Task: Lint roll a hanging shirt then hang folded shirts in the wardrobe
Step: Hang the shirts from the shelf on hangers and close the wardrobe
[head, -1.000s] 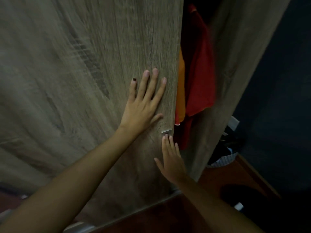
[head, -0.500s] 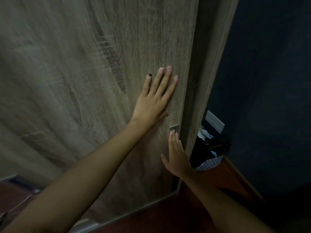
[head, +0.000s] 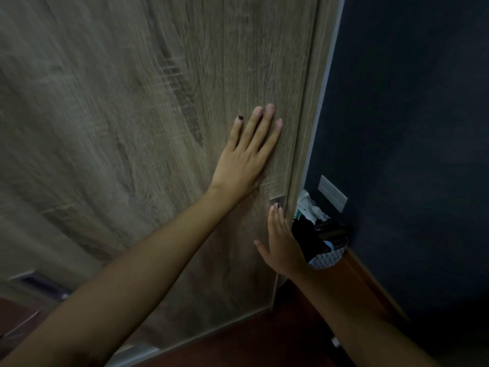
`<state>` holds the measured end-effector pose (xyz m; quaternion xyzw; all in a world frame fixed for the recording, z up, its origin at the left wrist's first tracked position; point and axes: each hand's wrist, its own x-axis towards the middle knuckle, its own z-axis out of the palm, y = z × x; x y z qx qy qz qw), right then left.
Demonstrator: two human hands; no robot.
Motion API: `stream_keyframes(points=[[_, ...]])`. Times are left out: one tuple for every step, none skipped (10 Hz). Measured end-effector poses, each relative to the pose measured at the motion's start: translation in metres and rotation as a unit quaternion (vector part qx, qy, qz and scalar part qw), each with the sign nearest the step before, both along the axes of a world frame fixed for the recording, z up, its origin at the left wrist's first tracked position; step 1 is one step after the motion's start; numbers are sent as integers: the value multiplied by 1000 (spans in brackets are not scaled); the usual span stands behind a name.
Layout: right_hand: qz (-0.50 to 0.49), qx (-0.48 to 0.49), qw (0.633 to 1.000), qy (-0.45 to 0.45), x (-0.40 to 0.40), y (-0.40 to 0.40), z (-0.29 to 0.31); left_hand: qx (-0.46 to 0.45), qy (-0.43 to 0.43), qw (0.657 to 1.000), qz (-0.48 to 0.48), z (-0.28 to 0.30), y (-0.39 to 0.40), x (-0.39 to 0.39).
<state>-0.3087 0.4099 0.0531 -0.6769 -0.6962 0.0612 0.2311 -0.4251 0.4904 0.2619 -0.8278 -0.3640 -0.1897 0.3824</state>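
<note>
The grey wood-grain wardrobe door (head: 132,128) fills most of the head view and sits flush against the wardrobe's right side panel (head: 315,102). My left hand (head: 246,157) lies flat on the door with straight fingers, near its right edge. Below it, my right hand (head: 280,242) also presses flat on the door, fingertips at a small metal handle plate (head: 277,201). No shirts and no lint roller are visible; the wardrobe's inside is hidden.
A dark blue wall (head: 410,128) stands to the right, with a pale switch plate (head: 332,193). A heap of clothes and a patterned basket (head: 325,242) sit in the corner beside the wardrobe. Reddish-brown floor (head: 251,337) lies below.
The door has slid right and shut the gap; the red and orange shirts seen a second ago are now hidden. Both hands stayed flat on the door and travelled with it.
</note>
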Motion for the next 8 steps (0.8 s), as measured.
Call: stream_keyframes(points=[[10, 4, 1000, -7, 5, 1, -2, 0, 0, 1000, 5, -1, 0, 2], [10, 0, 1000, -4, 6, 2, -3, 0, -1, 1000, 16, -2, 0, 2], [6, -18, 1000, -8, 7, 1, -1, 0, 5, 999, 33, -1, -4, 3], [9, -47, 999, -3, 7, -1, 8, -20, 10, 999, 23, 6, -11, 1], [19, -85, 996, 3, 9, -4, 22, -65, 20, 997, 35, 9, -27, -16], [17, -144, 989, -27, 9, -12, 44, -107, 11, 990, 90, 1, -52, -55], [15, -167, 984, -66, -2, -22, 80, -137, -37, 977, 159, 6, -84, -104], [24, -136, 987, -78, -18, -40, 127, -164, -72, 961, 209, 25, -119, -154]])
